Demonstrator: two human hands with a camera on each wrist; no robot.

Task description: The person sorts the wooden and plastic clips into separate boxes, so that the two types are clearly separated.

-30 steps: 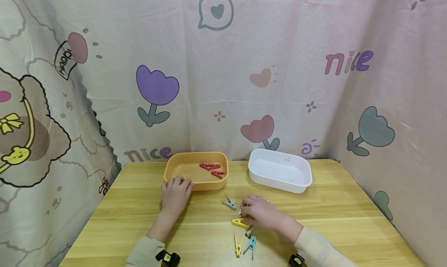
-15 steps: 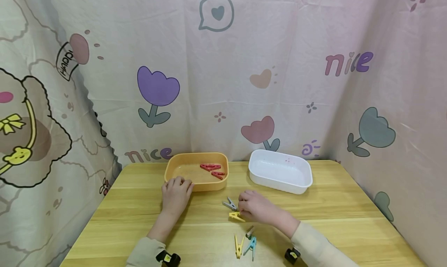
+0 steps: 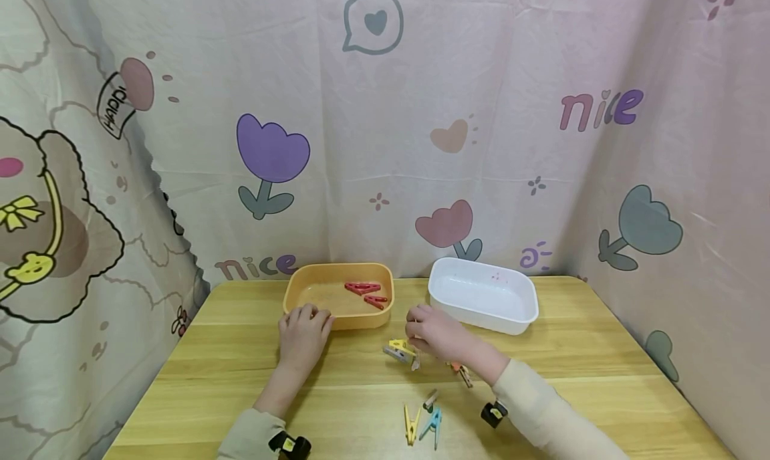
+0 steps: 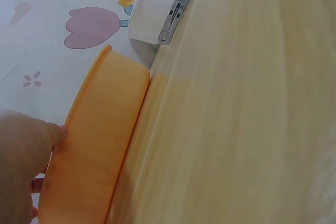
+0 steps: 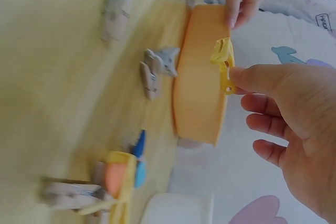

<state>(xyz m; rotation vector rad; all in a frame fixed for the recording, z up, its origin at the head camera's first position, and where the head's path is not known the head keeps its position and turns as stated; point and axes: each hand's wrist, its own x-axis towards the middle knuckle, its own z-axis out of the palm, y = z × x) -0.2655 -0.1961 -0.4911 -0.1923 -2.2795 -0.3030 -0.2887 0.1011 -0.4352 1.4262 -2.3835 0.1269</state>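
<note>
My left hand (image 3: pixel 303 339) grips the near rim of the orange plastic tray (image 3: pixel 361 321), its thumb on the outer wall in the left wrist view. A few red clothespins (image 3: pixel 362 288) lie at the right side inside that tray. My right hand (image 3: pixel 442 333) pinches a yellow clothespin (image 5: pixel 224 66) between thumb and fingers, held above the table and in front of the tray. Under it on the wood lie a grey clothespin (image 3: pixel 396 356) and a wooden one (image 3: pixel 416 363). Below my right forearm sits a cluster with an orange-red piece (image 5: pixel 114 177), partly hidden in the head view.
A white tray (image 3: pixel 481 318) stands to the right of the orange one, at the back of the table (image 3: pixel 337 413). Nearer the front lie a yellow clothespin (image 3: pixel 412 425), a light blue one (image 3: pixel 432 425) and a small wooden one (image 3: pixel 430 400). A patterned curtain (image 3: pixel 373 146) hangs behind.
My right hand has picked up the yellow clothespin and moved it away from me, toward the trays. The cluster beneath the forearm has come into view. My left hand stays on the orange tray.
</note>
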